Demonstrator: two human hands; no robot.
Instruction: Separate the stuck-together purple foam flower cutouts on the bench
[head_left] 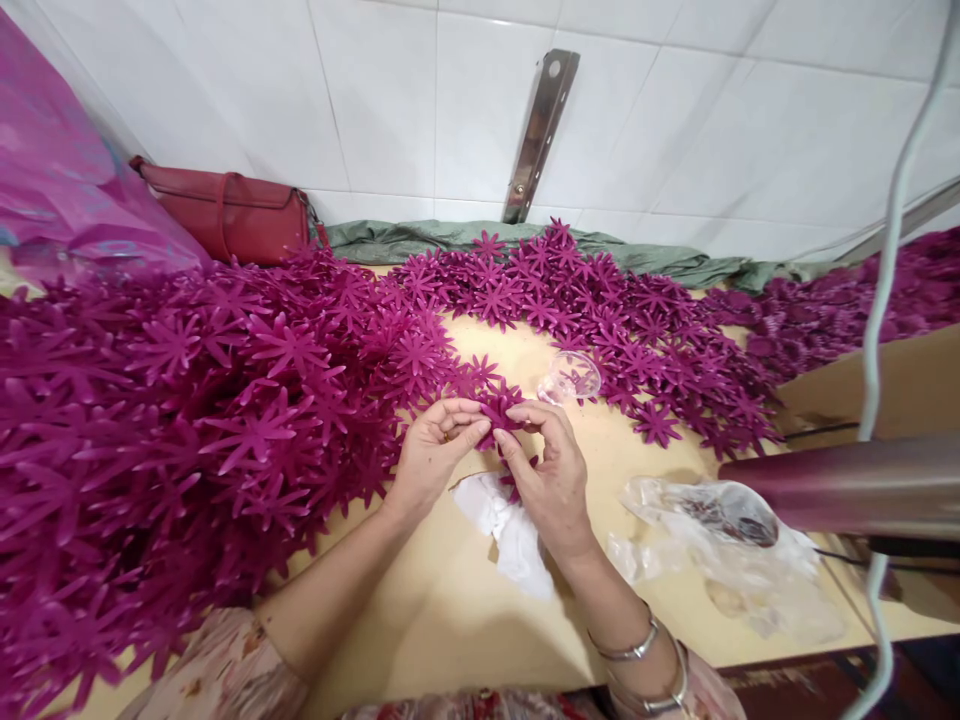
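Observation:
A magenta star-shaped flower piece (496, 412) is pinched between both hands over the middle of the table. My left hand (439, 450) grips its left side with thumb and fingertips. On the other side my right hand (551, 465) holds it the same way, thumb and fingers closed. Just below lies a crumpled white cloth (506, 530), partly behind the right hand. A clear plastic cup (571, 377) rests beyond the right hand with a magenta piece in or behind it.
A large heap of magenta flower pieces (225, 400) covers the left; another pile (540, 285) runs along the back. Clear plastic bags (720, 560), a metal cylinder (847, 485) and a hanging white cable (885, 270) are at right. A red handbag (225, 210) sits against the tiled wall.

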